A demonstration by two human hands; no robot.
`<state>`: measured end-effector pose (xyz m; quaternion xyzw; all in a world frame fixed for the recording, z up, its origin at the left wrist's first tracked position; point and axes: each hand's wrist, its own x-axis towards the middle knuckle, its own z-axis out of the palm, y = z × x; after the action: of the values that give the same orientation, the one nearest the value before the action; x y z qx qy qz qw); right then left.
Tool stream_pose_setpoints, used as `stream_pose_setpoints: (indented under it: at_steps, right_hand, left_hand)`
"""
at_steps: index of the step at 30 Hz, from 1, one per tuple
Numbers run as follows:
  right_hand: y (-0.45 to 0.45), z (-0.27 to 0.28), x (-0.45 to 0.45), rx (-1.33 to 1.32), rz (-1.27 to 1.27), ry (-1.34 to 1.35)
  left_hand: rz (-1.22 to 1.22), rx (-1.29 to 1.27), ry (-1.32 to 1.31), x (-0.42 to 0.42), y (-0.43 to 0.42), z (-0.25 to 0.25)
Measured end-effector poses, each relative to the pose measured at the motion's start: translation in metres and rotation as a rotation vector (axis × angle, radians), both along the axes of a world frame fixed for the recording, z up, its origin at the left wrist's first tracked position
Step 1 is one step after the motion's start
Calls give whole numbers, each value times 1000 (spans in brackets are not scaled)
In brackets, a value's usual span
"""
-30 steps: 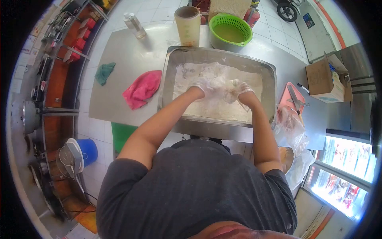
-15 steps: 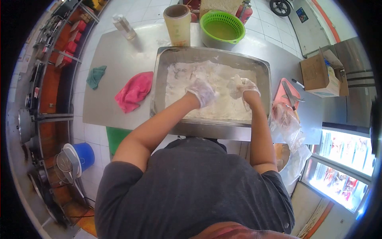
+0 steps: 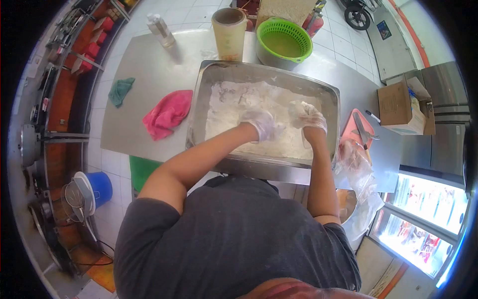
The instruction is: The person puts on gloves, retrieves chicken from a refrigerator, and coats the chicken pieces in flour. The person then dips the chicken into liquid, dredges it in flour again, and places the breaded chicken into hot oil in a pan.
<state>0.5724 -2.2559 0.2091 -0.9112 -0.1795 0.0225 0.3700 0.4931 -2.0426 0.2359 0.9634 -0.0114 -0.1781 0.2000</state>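
A deep metal tray (image 3: 197, 112) holds a broad layer of white flour (image 3: 229, 117). My left hand (image 3: 260, 124), in a clear plastic glove, is low over the flour near the middle of the tray; its fingers are smeared by motion. On the right side of the tray, my right hand (image 3: 312, 122), also gloved, is closed on a flour-coated piece (image 3: 300, 110). What that piece is cannot be made out under the coating. Some lumps show in the flour toward the back.
Left of the tray lie a pink cloth (image 3: 169, 114) and a green cloth (image 3: 120, 91). Behind stand a bottle (image 3: 161, 31), a tall container (image 3: 229, 37) and a green basket (image 3: 284, 41). To the right are a pink board (image 3: 351, 127), plastic bags (image 3: 354, 162) and a cardboard box (image 3: 398, 107).
My hands were close together over the flour, then moved apart. My left hand has since shifted slightly right and down; my right hand stays on the right with the coated piece.
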Motion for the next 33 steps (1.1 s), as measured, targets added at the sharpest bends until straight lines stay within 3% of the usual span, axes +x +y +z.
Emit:
stream_pose_setpoints:
  at_steps: [1, 2, 4, 5, 7, 9, 11, 13, 14, 16, 19, 20, 21, 22, 25, 27, 29, 31, 33]
  right_hand:
    - [0, 3, 1, -19, -21, -71]
    - [-1, 6, 3, -20, -21, -72]
    - [4, 29, 0, -37, -1, 200]
    - [9, 24, 0, -42, 0, 202]
    - [23, 10, 5, 366, -74, 540]
    - [30, 3, 6, 346, -85, 528]
    - [37, -2, 10, 326, -84, 521]
    - [41, -8, 8, 616, -29, 750]
    - [44, -11, 9, 611, -21, 755]
    - [49, -15, 11, 311, -41, 557]
    - [54, -19, 11, 486, -38, 673]
    - [56, -20, 11, 476, -26, 673]
    - [58, -19, 12, 357, 2, 610]
    - [60, -17, 14, 239, 30, 540]
    - [68, 5, 25, 15, 48, 348]
    - [74, 28, 45, 61, 79, 278]
    - [79, 42, 72, 108, 120, 211]
    - [88, 51, 111, 193, -14, 89]
    - [99, 46, 168, 324, 29, 165]
  left_hand:
    - [-2, -2, 1, 2, 3, 7]
    - [9, -183, 4, 6, 9, 13]
    - [25, -367, 10, 14, 25, 0]
    - [99, -429, -94, 19, 35, -27]
    - [176, -494, -205, 32, 47, -66]
    - [162, -546, -237, 40, 56, -76]
    - [215, -626, -211, 34, 61, -52]
    - [277, -686, -170, 30, 70, -49]
    - [240, -585, -150, 30, 75, -49]
    - [208, -489, -131, 25, 82, -43]
    - [183, -487, -186, 19, 88, -48]
    - [127, -326, -342, 18, 88, -57]
    - [74, -161, -494, 17, 89, -56]
    - [90, -164, -504, 16, 91, -55]
    - [73, -90, -374, 13, 97, -51]
    - [176, -283, -367, 2, 105, -53]
    - [189, -259, -372, 3, 102, -65]
    - [209, -231, -381, 4, 101, -71]
    - [216, -246, -545, 0, 98, -75]
